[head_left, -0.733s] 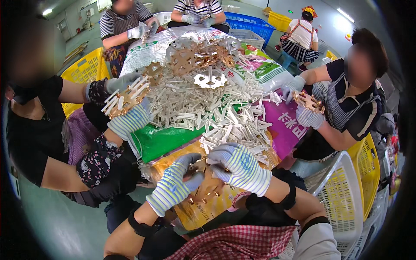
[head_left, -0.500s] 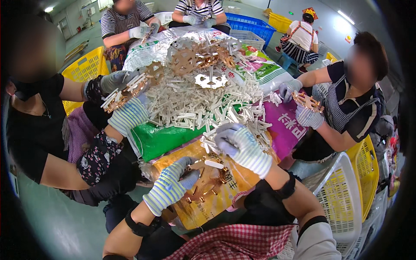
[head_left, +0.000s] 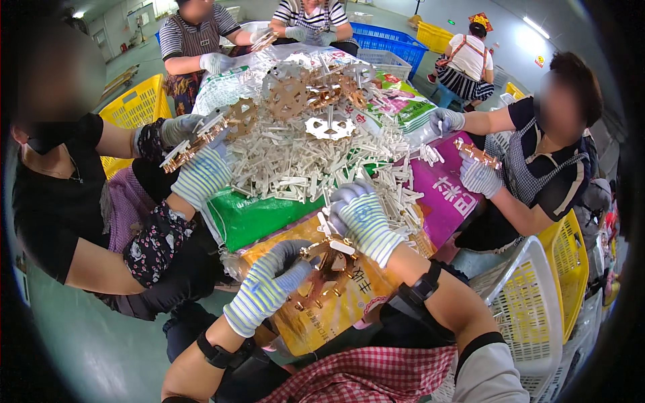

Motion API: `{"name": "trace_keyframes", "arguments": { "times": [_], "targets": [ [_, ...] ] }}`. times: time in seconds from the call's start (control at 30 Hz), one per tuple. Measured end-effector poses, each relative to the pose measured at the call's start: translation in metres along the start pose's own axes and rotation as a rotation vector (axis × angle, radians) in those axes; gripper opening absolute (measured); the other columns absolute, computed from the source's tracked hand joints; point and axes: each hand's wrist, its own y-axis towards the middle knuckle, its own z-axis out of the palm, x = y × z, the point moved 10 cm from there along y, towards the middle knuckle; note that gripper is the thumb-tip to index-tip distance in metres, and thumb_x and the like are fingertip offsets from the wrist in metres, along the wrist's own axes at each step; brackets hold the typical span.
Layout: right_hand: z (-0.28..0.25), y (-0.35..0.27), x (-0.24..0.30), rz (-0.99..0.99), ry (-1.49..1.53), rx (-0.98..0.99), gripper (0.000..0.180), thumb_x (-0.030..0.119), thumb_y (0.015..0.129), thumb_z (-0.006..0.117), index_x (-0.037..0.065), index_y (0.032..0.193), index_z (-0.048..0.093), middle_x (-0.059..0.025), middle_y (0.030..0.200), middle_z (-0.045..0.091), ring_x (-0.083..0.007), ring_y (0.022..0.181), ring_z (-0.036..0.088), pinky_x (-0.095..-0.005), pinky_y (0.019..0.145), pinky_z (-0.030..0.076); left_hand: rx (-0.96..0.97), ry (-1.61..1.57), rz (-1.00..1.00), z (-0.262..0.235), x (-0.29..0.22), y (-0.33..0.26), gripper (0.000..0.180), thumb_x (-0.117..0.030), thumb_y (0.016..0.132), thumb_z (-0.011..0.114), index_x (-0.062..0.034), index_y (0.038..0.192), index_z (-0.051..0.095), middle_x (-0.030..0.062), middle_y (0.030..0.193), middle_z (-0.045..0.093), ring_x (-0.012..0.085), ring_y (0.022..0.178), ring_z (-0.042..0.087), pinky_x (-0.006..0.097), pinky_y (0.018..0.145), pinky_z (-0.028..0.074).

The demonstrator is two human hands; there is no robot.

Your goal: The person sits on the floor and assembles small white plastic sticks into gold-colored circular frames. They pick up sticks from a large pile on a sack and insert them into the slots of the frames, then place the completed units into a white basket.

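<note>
My left hand (head_left: 272,275), in a striped glove with grey fingertips, grips a copper-coloured notched metal ring (head_left: 316,279) by its left side. Short prongs stand around the ring, and one white strip (head_left: 343,247) sits at its far edge. Just beyond the ring, my right hand (head_left: 363,218), gloved alike, has its fingers bent and drawn together. A narrow white strip (head_left: 326,224) shows at those fingertips; the thumb's contact is partly hidden. Past both hands spreads a heap of white strips (head_left: 295,158).
Copper and silver notched plates (head_left: 285,97) stand on the heap. A yellow printed sack (head_left: 302,332) lies beneath my hands, with green (head_left: 259,218) and purple (head_left: 440,191) sacks beyond. Co-workers sit around it, several holding copper parts. A white basket (head_left: 524,295) stands at my right.
My right hand has shifted slightly left and its fingers have closed in. The right co-worker's free hand has moved back from the ring part. At the far left, a co-worker has raised a copper part.
</note>
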Motion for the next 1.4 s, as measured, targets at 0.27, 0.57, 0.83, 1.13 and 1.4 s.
{"name": "trace_keyframes", "arguments": {
  "times": [0.27,0.57,0.83,1.13,1.4],
  "targets": [
    [-0.084,-0.028,0.02,0.318,0.99,-0.072,0.011,0.015,0.084,0.071,0.008,0.091,0.066,-0.014,0.115,0.061,-0.0343,0.11,0.058,-0.0453,0.097,0.045,-0.047,0.147,0.067,0.007,-0.015,0.002,0.032,-0.01,0.1,0.056,0.0013,0.129,0.06,0.004,0.111,0.065,0.0097,0.1,0.059,0.026,0.091,0.049],
    [-0.099,-0.022,0.063,-0.094,0.574,-0.168,0.018,0.025,0.082,0.072,0.01,0.091,0.066,-0.0099,0.114,0.062,-0.0353,0.114,0.057,-0.0551,0.103,0.04,-0.013,0.176,0.176,0.016,-0.016,0.007,0.034,-0.004,0.099,0.051,0.0004,0.132,0.059,0.0028,0.111,0.065,0.0083,0.098,0.058,0.024,0.09,0.048],
    [-0.101,-0.025,0.062,-0.084,0.604,-0.196,0.016,0.022,0.083,0.07,0.01,0.091,0.064,-0.0096,0.11,0.062,-0.0334,0.11,0.058,-0.0545,0.102,0.041,-0.018,0.174,0.194,0.019,-0.015,0.007,0.032,-0.008,0.099,0.053,0.0017,0.128,0.06,0.0087,0.109,0.067,0.012,0.096,0.062,0.027,0.088,0.05],
    [-0.102,-0.024,0.069,-0.147,0.553,-0.18,0.018,0.023,0.084,0.067,0.008,0.093,0.062,-0.01,0.108,0.062,-0.0334,0.108,0.058,-0.0546,0.102,0.04,-0.059,0.208,0.169,0.02,-0.021,-0.001,0.029,-0.01,0.099,0.058,0.0016,0.126,0.06,0.0064,0.112,0.067,0.0109,0.1,0.062,0.025,0.091,0.05],
    [-0.097,-0.026,0.059,-0.133,0.67,-0.156,0.02,0.026,0.092,0.063,0.007,0.099,0.064,-0.0121,0.113,0.061,-0.0346,0.111,0.057,-0.0494,0.1,0.043,-0.067,0.126,0.183,0.019,-0.009,0.005,0.029,-0.015,0.098,0.065,0.0018,0.121,0.061,0.0061,0.107,0.067,0.0101,0.094,0.062,0.026,0.084,0.052]
  ]
}}
